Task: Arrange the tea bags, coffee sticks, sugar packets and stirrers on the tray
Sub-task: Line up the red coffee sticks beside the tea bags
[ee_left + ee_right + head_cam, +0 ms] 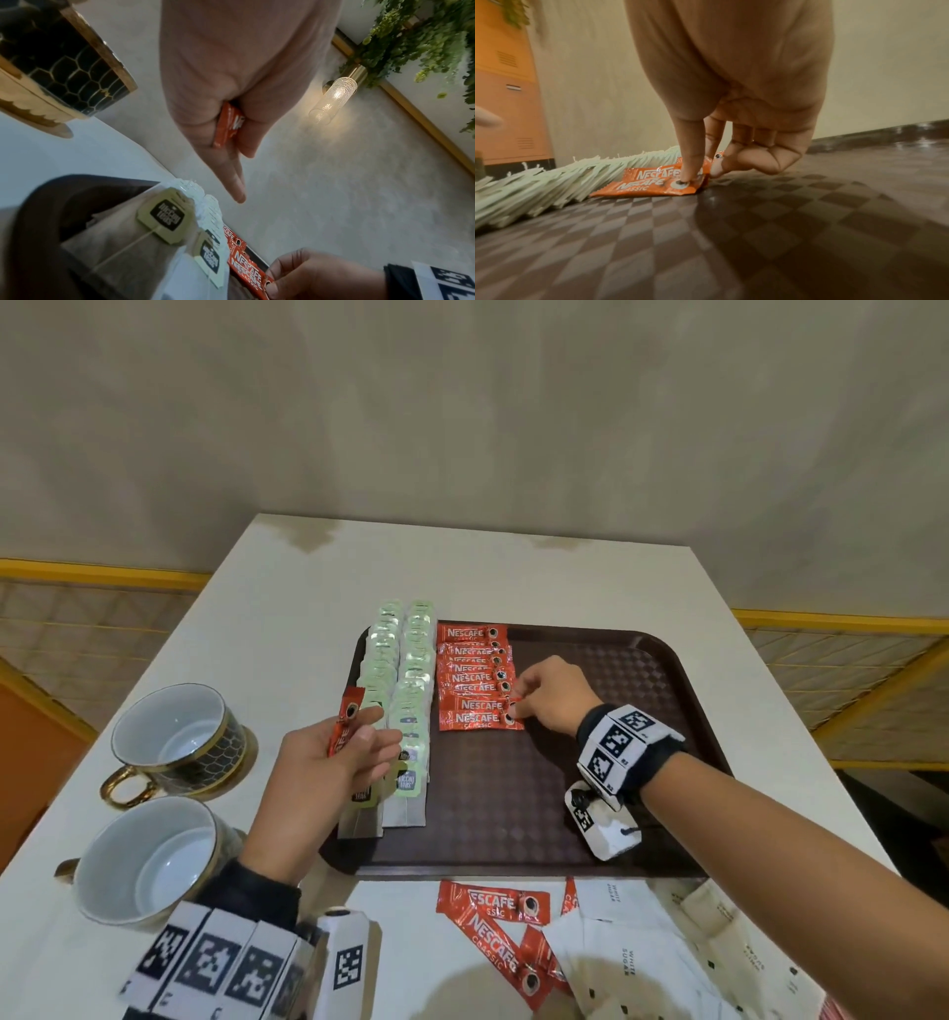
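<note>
A brown checkered tray (590, 690) holds two rows of overlapping tea bags (405, 690) along its left side and a column of red coffee sticks (475, 677) beside them. My right hand (515, 706) pinches the right end of the nearest stick (477, 719) in that column. The right wrist view shows a fingertip pressing on that stick (644, 187) where it lies flat on the tray (757, 233). My left hand (369, 737) hovers over the tea bags and grips another red coffee stick (345, 721) that points upward, also visible in the left wrist view (228, 125). No stirrers are in sight.
Loose coffee sticks (493, 916) and white sugar packets (626, 963) lie on the white table in front of the tray. Two black-and-gold cups (174, 737) (144, 860) stand at the left. The right half of the tray is bare.
</note>
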`<state>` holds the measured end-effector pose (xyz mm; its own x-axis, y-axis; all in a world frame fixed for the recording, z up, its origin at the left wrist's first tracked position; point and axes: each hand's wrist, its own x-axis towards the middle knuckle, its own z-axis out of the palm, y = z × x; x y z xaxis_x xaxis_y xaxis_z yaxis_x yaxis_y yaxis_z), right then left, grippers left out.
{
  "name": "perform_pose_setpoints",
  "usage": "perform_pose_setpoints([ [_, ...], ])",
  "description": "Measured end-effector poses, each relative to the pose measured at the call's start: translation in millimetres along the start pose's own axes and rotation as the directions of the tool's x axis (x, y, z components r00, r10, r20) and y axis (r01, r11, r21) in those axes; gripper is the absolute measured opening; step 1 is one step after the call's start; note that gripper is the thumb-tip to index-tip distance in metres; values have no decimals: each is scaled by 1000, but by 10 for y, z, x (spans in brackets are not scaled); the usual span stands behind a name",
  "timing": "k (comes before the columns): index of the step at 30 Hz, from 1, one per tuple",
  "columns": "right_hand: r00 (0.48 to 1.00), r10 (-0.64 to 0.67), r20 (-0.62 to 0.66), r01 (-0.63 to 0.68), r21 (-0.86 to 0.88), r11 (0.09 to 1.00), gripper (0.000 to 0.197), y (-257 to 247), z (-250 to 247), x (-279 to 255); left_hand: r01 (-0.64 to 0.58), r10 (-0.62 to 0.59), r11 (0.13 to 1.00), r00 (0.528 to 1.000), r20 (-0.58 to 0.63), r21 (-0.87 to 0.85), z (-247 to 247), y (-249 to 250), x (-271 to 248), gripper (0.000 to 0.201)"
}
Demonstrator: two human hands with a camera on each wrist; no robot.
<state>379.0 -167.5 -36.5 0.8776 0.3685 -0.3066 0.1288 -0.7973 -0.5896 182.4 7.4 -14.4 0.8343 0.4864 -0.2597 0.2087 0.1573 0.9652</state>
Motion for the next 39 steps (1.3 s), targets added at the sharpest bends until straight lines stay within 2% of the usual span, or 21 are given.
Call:
perform_pose_setpoints([
  [5, 994, -106, -7, 103, -176, 979, 10, -50, -45, -44, 6, -6, 1000, 1000, 1, 18, 53, 0, 11, 26],
  [8, 974, -224, -40, 205, -269, 941, 13, -112, -52, -83, 4, -4, 1000, 1000, 12, 31, 88, 20, 2, 25],
  [10, 948, -317, 22, 306, -331, 892, 25, -157, -19, -94, 1, -2, 998, 1000, 13, 56, 110, 35, -5, 25],
  [12, 930, -352, 107, 366, -383, 848, 36, -185, 38, -96, -2, 1, 998, 1000, 17, 65, 125, 45, -18, 24],
  [16, 919, -365, 146, 391, -436, 811, 35, -203, 118, -89, 0, -1, 997, 1000, 11, 82, 148, 61, -57, 23],
  [26, 906, -394, 153, 421, -425, 802, 33, -229, 117, -128, 52, -57, 993, 998, 41, 108, 287, 177, -118, 23],
  [32, 900, -405, 161, 433, -432, 791, 34, -221, 154, -150, 44, -52, 991, 997, 64, 127, 388, 283, -196, 23],
  [39, 895, -409, 176, 443, -442, 780, 34, -230, 154, -162, 88, -93, 991, 995, 42, 98, 404, 280, -250, 21],
])
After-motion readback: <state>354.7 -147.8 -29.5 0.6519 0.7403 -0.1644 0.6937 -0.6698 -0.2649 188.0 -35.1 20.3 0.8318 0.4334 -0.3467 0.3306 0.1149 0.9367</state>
